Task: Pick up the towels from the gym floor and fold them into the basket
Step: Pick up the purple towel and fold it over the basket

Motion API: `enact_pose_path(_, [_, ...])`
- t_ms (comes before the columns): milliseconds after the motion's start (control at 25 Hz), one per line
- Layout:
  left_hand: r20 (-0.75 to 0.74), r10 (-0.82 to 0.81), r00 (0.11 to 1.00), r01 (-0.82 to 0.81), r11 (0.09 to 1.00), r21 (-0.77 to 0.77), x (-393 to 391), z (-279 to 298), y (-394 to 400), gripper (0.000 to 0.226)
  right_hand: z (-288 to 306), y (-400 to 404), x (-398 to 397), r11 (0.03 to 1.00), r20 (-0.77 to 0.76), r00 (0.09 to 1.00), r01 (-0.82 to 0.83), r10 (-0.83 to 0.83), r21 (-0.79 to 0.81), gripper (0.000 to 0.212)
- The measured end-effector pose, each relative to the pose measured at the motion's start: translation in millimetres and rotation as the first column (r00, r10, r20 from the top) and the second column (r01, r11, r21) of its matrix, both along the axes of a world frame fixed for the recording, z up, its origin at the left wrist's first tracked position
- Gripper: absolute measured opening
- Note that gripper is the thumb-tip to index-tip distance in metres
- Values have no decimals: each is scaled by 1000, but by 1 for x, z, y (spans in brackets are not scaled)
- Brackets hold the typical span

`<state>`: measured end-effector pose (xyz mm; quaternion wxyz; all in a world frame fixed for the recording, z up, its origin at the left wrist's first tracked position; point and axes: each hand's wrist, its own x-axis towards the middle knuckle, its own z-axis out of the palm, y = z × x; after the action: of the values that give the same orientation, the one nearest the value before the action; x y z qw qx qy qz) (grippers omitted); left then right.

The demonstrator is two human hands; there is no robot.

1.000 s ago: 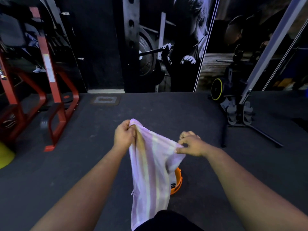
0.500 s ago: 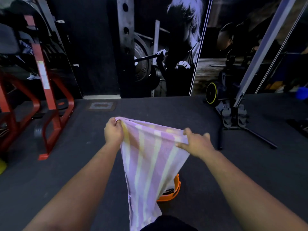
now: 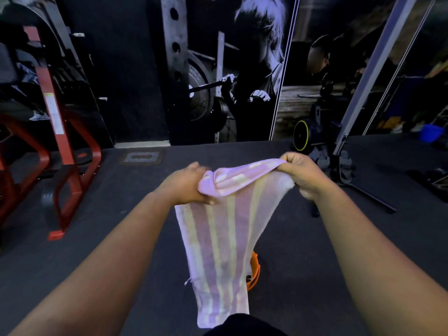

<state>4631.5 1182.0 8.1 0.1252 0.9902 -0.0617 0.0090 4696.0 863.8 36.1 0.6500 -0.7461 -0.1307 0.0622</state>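
**Striped towel, held aloft for folding**

While it hangs from both hands, the striped towel (image 3: 218, 241) is off the gym floor (image 3: 303, 263), spread across its top edge and drooping in a long tapering panel towards the bottom of the head view.

- **Item:** lilac and pale-yellow striped terry towel. Its lower end passes in front of an orange basket (image 3: 254, 270), of which only a rim sliver shows; the two look apart, though contact cannot be ruled out.
- **Handling, as judged:** light, limp and soft throughout; not fragile. It takes no shape of its own, so it sags wherever unsupported. The pile should give good grip with little slip.
- **Where to take hold:** best at the corners or along a hem, pulled taut so the edges align before a fold; a mid-panel grip would bunch it.
- **Left hand** (image 3: 186, 185): fingers curled round a gathered wad of the top edge, knuckles up, forearm reaching forward and inward.
- **Right hand** (image 3: 300, 173): pinching the opposite upper corner, held slightly higher and farther out, wrist bent down.
- **Surroundings:** red rack frame (image 3: 70, 170) at left, well apart.
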Motion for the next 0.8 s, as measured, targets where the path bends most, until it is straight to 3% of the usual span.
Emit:
enact_pose_path(40, [-30, 6, 1000, -5, 999, 44, 2, -2, -1, 39, -2, -1, -2, 999, -54, 998, -33, 34, 22, 19])
enact_pose_path(80, [-39, 34, 999, -37, 996, -78, 1, -2, -3, 26, -6, -2, -2, 991, -78, 997, -6, 16, 132, 17])
enact_pose_path(120, [-77, 66, 995, -88, 941, -326, 1, -4, -4, 19, -12, -2, -2, 941, -91, 995, 67, -38, 332, 20])
enact_pose_path(160, [-121, 81, 989, -137, 794, -592, -1, -3, -9, 17, -19, -2, -3, 820, -108, 990, 139, -94, 556, 29])
enact_pose_path(200, [-131, 81, 988, -153, 599, -786, -4, 1, -16, 15, -28, -2, -4, 713, -125, 983, 186, -138, 676, 42])
enact_pose_path(240, [-123, 78, 989, -144, 417, -897, -6, 7, -22, 12, -41, 0, -5, 705, -114, 982, 190, -154, 684, 62])
enact_pose_path(280, [-114, 61, 992, -126, 269, -955, -9, 16, -31, 13, -54, 5, -12, 794, -101, 992, 126, -82, 595, 85])
enact_pose_path(360, [-116, 35, 993, -119, 120, -986, -9, 36, -51, 14, -76, 24, -38, 949, -156, 973, -119, 170, 292, 112])
enact_pose_path(440, [-145, 45, 988, -148, 59, -987, -5, 55, -64, 22, -84, 43, -59, 954, -240, 924, -293, 299, 60, 90])
enact_pose_path(480, [-156, 27, 987, -156, 7, -988, -4, 60, -65, 32, -83, 51, -63, 959, -250, 927, -282, 280, 29, 67])
enact_pose_path(560, [-145, -78, 986, -156, -155, -976, -8, 55, -59, 47, -73, 61, -67, 976, -267, 942, -174, 203, 128, 32])
enact_pose_path(600, [-139, -129, 982, -163, -195, -967, -13, 38, -54, 50, -67, 63, -66, 968, -291, 938, -124, 186, 220, 26])
enact_pose_path(640, [-174, -147, 974, -196, -158, -968, -21, 13, -51, 55, -61, 63, -64, 952, -312, 933, -84, 179, 296, 25])
enact_pose_path(760, [-378, -165, 911, -364, 110, -925, -54, -73, -51, 87, -46, 61, -56, 933, -383, 916, 29, 119, 359, 29])
enact_pose_path(800, [-413, -221, 884, -388, 150, -910, -61, -92, -54, 85, -44, 63, -50, 943, -399, 914, 60, 81, 328, 31])
